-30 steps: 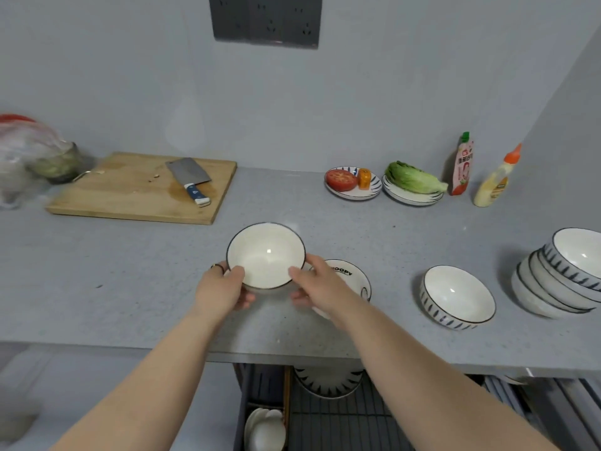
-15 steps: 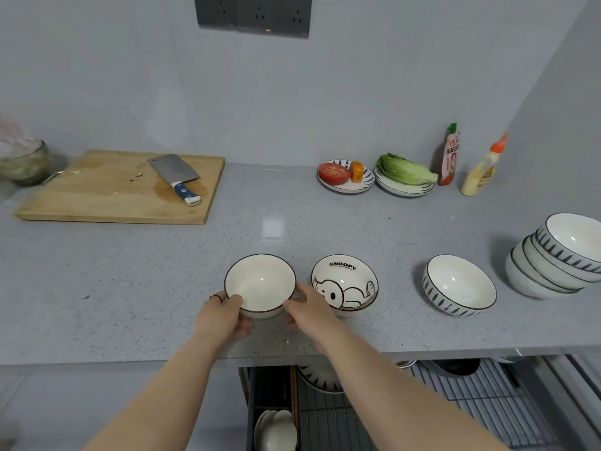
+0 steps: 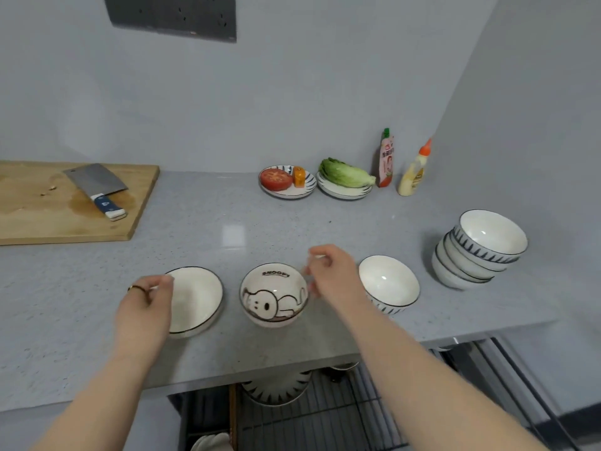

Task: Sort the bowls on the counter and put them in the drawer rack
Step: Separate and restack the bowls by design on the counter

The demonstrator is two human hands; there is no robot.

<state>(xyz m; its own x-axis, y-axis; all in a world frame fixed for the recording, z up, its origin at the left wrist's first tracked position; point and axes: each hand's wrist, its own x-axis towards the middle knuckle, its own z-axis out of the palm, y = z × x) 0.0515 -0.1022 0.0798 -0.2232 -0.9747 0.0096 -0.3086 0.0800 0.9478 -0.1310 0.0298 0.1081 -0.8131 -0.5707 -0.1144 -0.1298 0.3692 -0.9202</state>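
Observation:
A plain white bowl [image 3: 198, 297] with a dark rim stands on the grey counter [image 3: 227, 222]. My left hand [image 3: 143, 307] lies over its left rim with fingers curled at the edge. To its right sits a bowl with a cartoon dog [image 3: 274, 294], then a blue-striped bowl [image 3: 388, 284]. My right hand [image 3: 331, 275] hovers between those two, fingers loosely apart and holding nothing. A stack of striped bowls [image 3: 481, 252] stands at the far right. Under the counter the open wire drawer rack [image 3: 325, 415] holds a striped bowl [image 3: 276, 388].
A wooden cutting board [image 3: 48, 206] with a cleaver [image 3: 97, 187] lies at the back left. Plates with tomato [image 3: 286, 183] and lettuce [image 3: 344, 179] and two sauce bottles [image 3: 386, 157] stand by the back wall. White spoons [image 3: 211, 442] lie in the drawer's left section.
The plain bowl came down from both hands onto the counter, left of the cartoon bowl. My right hand let go and moved right, past the cartoon bowl.

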